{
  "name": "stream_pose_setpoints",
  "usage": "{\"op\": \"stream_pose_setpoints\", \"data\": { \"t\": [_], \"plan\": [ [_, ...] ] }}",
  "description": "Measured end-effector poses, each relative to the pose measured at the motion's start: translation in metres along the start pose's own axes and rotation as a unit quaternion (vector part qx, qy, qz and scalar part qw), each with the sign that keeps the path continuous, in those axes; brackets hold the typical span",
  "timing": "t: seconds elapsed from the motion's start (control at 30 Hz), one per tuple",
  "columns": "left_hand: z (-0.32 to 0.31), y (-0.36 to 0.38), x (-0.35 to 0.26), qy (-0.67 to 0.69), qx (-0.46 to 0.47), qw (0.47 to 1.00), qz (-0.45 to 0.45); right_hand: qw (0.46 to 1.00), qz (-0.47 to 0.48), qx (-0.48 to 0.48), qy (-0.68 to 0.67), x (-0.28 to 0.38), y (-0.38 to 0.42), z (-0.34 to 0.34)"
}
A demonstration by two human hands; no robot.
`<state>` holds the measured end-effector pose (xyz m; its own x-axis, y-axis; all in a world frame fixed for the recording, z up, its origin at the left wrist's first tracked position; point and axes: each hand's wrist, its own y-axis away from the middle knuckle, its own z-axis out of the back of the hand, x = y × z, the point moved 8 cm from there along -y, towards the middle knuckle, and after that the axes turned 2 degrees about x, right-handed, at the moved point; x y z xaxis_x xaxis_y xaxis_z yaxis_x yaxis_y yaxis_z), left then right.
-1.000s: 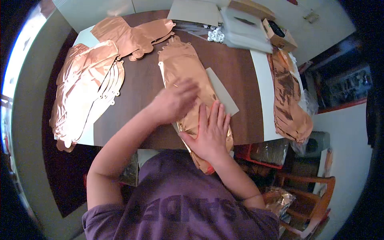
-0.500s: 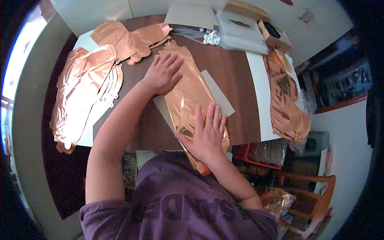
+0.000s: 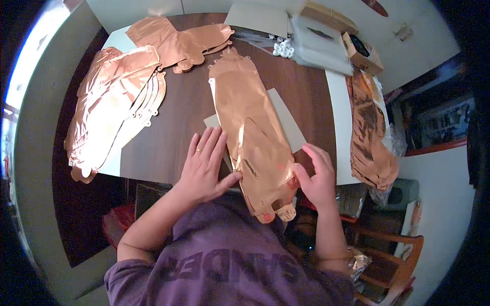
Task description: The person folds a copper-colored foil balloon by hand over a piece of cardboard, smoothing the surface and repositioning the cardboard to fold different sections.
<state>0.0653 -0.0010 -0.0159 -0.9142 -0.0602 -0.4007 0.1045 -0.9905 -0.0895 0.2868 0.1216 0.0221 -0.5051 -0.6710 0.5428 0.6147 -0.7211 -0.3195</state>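
A long rose-gold foil sheet or stack of flat foil shapes [image 3: 245, 107] lies lengthwise on the brown table, its lower end past the near edge. Beneath it, a pale board [image 3: 287, 122] sticks out on both sides. My left hand [image 3: 204, 166] is at the foil's left edge, fingers spread, thumb against the edge. At the lower right edge of the foil is my right hand [image 3: 317, 176], fingers apart and slightly curved, thumb touching the foil near a red mark. Neither hand is closed on anything.
More foil pieces lie at the left [image 3: 109, 109], the back left [image 3: 178, 41] and the right [image 3: 368, 132]. At the back are small white rolls [image 3: 284, 48], clear plastic bags [image 3: 319, 46] and a cardboard box [image 3: 363, 53]. A wooden chair [image 3: 408, 255] stands lower right.
My left hand has come down from the foil's upper part to its left edge. My right hand has moved off its surface to the right edge. The view has shifted slightly.
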Motion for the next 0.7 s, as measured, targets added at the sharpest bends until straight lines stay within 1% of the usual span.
{"op": "stream_pose_setpoints", "data": {
  "t": [0.1,0.13,0.17,0.23,0.33,0.4,0.43,0.47,0.53,0.57,0.6,0.63,0.67,0.7],
  "plan": [
    [0.003,-0.006,-0.001,-0.014,-0.020,0.999,-0.034,0.998,0.036,0.016,0.040,0.016,0.001,-0.006],
    [0.004,-0.007,-0.002,-0.017,-0.028,0.998,-0.048,1.000,0.001,0.002,0.022,0.011,0.007,-0.004],
    [0.001,-0.008,-0.003,-0.024,-0.017,0.998,-0.056,0.997,-0.075,0.016,0.011,0.002,0.016,-0.003],
    [-0.004,-0.008,-0.004,-0.037,0.006,0.997,-0.068,0.973,-0.224,0.046,-0.013,-0.011,0.041,0.001],
    [-0.004,-0.007,-0.007,-0.033,0.018,0.997,-0.071,0.939,-0.315,0.140,-0.012,-0.025,0.080,-0.012],
    [-0.004,-0.008,-0.009,-0.027,0.030,0.996,-0.085,0.919,-0.329,0.126,-0.176,-0.054,0.108,-0.044],
    [-0.003,-0.009,-0.009,-0.024,0.037,0.995,-0.093,0.900,-0.333,0.117,-0.256,-0.056,0.112,-0.053],
    [-0.001,-0.010,-0.010,-0.017,0.043,0.993,-0.108,0.831,-0.363,0.089,-0.412,-0.052,0.117,-0.067],
    [0.003,-0.013,-0.007,-0.004,0.055,0.989,-0.136,0.780,-0.397,0.054,-0.480,-0.028,0.109,-0.079],
    [0.007,-0.017,0.000,-0.006,0.047,0.989,-0.143,0.753,-0.412,0.036,-0.513,-0.022,0.110,-0.082],
    [0.009,-0.022,0.009,-0.007,0.038,0.988,-0.151,0.768,-0.413,0.091,-0.481,-0.026,0.116,-0.084],
    [0.013,-0.028,0.018,-0.009,0.028,0.987,-0.158,0.793,-0.401,0.099,-0.447,-0.024,0.112,-0.077],
    [0.013,-0.038,0.030,0.019,0.057,0.988,-0.143,0.817,-0.389,0.107,-0.413,-0.020,0.105,-0.069],
    [0.017,-0.047,0.035,0.041,0.054,0.987,-0.146,0.839,-0.375,0.116,-0.378,-0.018,0.098,-0.063]
  ]
}}
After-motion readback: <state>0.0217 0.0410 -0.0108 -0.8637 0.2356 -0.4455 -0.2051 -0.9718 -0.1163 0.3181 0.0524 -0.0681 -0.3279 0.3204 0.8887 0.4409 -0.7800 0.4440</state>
